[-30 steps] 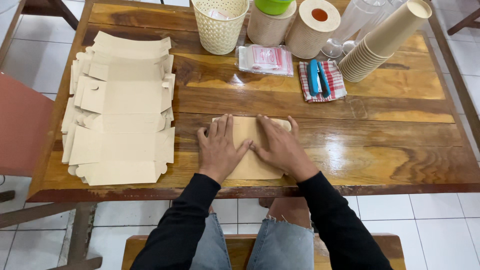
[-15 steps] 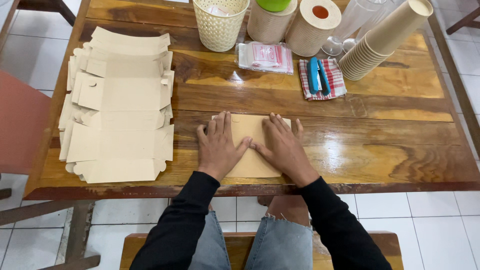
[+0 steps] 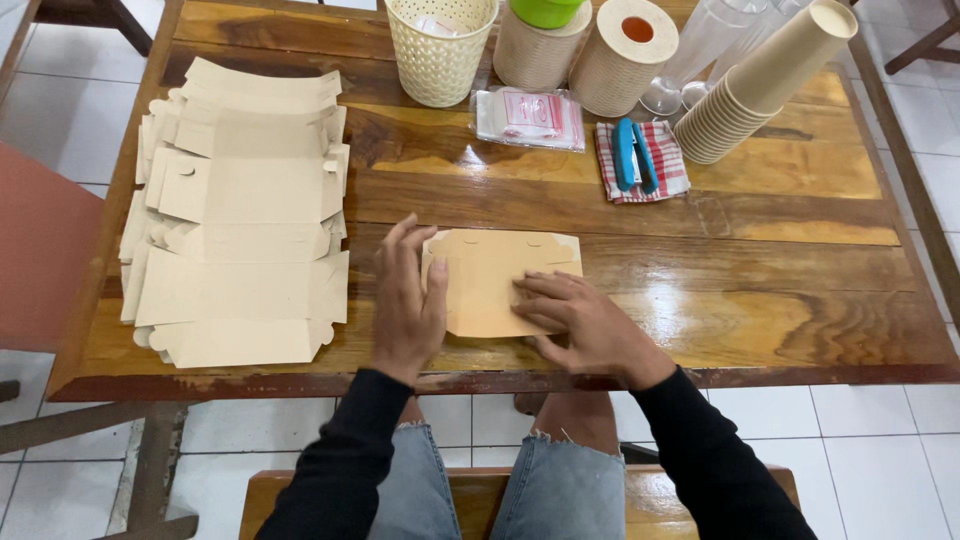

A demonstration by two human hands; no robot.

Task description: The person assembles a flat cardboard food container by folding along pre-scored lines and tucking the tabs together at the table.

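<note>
A flat folded tan cardboard piece (image 3: 495, 270) lies on the wooden table (image 3: 800, 250) near its front edge. My left hand (image 3: 408, 305) rests flat along the piece's left edge, fingers spread. My right hand (image 3: 580, 322) presses down on its lower right part, fingers pointing left. Neither hand grips anything. To the left lies a stack of unfolded tan box blanks (image 3: 235, 215).
Along the table's back stand a cream woven basket (image 3: 440, 45), two paper rolls (image 3: 625, 50), a clear bag (image 3: 530, 115), a blue stapler (image 3: 633, 155) on a checked cloth, and a tilted stack of paper cups (image 3: 760, 85). A red chair (image 3: 40, 260) stands left.
My left hand has slid to the left edge of the cardboard piece. My right hand has moved lower and to the right, uncovering more of the piece.
</note>
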